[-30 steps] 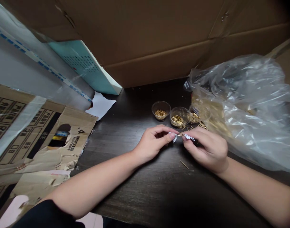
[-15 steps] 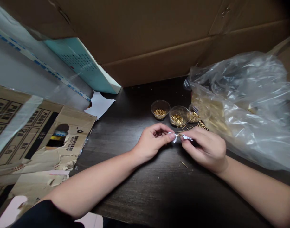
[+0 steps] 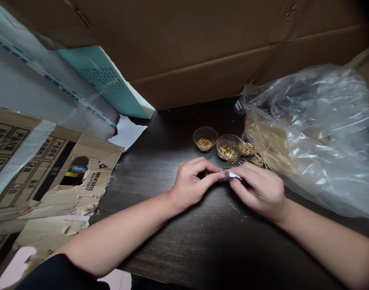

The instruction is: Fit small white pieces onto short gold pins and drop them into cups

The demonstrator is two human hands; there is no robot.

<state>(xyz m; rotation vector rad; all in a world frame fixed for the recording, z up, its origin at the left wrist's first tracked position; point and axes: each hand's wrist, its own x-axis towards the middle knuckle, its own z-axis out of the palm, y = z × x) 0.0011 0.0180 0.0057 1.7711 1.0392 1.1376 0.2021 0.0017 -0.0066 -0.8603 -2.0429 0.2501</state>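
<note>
My left hand point(image 3: 192, 182) and my right hand point(image 3: 258, 188) meet over a dark wooden table point(image 3: 184, 241), fingertips pinched together around a tiny brass pin point(image 3: 226, 172). Both hands have long pale nails at the pinch. Just beyond the hands stand three small clear cups of brass parts: a left cup point(image 3: 205, 139), a middle cup point(image 3: 229, 147) and a right cup point(image 3: 250, 145) partly under plastic. Loose brass pins point(image 3: 257, 160) lie by the right cup, and a single pin point(image 3: 234, 208) lies on the table below my right hand.
A large crumpled clear plastic bag point(image 3: 317, 133) covers the right side. Cardboard box walls point(image 3: 202, 52) close off the back. Torn printed cardboard point(image 3: 51, 177) and a teal board point(image 3: 108, 84) lie on the left.
My two hands have drawn closer, so the fingertips now touch at the pin. The left thumb and fingers have closed tighter. Nothing else has moved.
</note>
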